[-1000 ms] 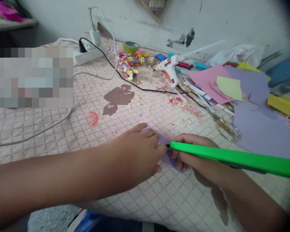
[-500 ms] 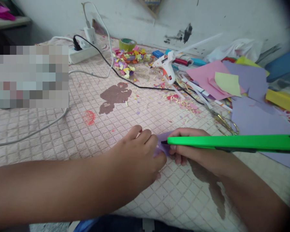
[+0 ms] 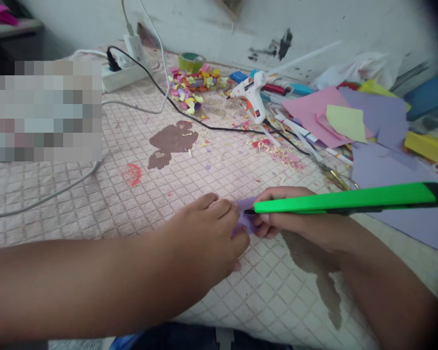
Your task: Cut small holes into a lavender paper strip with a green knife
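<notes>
A small piece of purple paper [image 3: 246, 221] lies on the checked cloth between my two hands. My left hand [image 3: 208, 233] has its fingers curled over the left side of the paper, covering part of it. From the right, my right hand [image 3: 277, 218] grips a bright green pen [image 3: 343, 200] close to its black tip. That tip rests on or just above the paper; contact is hard to make out. The pen's long body slants out toward the right edge of the view.
A white glue gun [image 3: 253, 97] stands behind my hands, its black cord crossing the cloth. Scissors [image 3: 334, 177] and coloured paper sheets [image 3: 387, 165] lie right. Petal-like paper scraps [image 3: 190, 90], green tape [image 3: 191, 62] and a power strip [image 3: 124, 77] are at the back.
The far end of the green pen has risen, so it tilts more. My right hand has shifted slightly up in view; my left hand stays at the paper.
</notes>
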`<state>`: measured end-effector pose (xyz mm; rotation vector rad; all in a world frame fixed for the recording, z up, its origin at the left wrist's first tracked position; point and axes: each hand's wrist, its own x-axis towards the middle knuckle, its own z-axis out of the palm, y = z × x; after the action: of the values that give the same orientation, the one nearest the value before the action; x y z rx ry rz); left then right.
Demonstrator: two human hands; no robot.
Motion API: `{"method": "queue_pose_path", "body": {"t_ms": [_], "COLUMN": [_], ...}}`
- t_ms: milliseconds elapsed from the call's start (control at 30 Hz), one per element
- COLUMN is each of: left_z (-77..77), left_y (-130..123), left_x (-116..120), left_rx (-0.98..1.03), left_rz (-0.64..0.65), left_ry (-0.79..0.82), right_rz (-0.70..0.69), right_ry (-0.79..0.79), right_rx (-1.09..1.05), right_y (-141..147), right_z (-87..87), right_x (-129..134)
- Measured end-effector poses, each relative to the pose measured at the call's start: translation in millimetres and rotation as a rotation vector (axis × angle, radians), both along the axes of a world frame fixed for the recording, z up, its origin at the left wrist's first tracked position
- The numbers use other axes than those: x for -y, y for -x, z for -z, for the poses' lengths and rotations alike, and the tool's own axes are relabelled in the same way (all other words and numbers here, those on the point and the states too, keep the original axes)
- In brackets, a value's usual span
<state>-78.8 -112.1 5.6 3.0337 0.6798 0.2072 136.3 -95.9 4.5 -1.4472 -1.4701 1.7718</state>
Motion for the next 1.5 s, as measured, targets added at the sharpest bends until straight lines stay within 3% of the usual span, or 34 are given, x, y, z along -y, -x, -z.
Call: {"method": "queue_pose_path", "body": {"t_ms": [233,700,1067,1500], "left_z": [-2.2,-1.9,0.8,2.8], "left_y": [-1,0,-5,-5], "left_x": [-2,1,9,10], "left_rx": [-0.01,-0.016,0.002,0.034], "left_rz": [0.006,-0.009,-0.046,-0.068], "left_ry": [0.035,-0.004,-0.046,-0.084], "right_rz": [-0.044,0.043,0.043,0.155], "right_ry": [0.053,0.049,-0.302,-0.275], "right_rx": [-0.084,-0.04,0.35,0.346], "right_y": [-5,-2,7,10], "right_z": [-0.1,-0.5,0.6,1.8], "right_x": [-1,2,23,28]}}
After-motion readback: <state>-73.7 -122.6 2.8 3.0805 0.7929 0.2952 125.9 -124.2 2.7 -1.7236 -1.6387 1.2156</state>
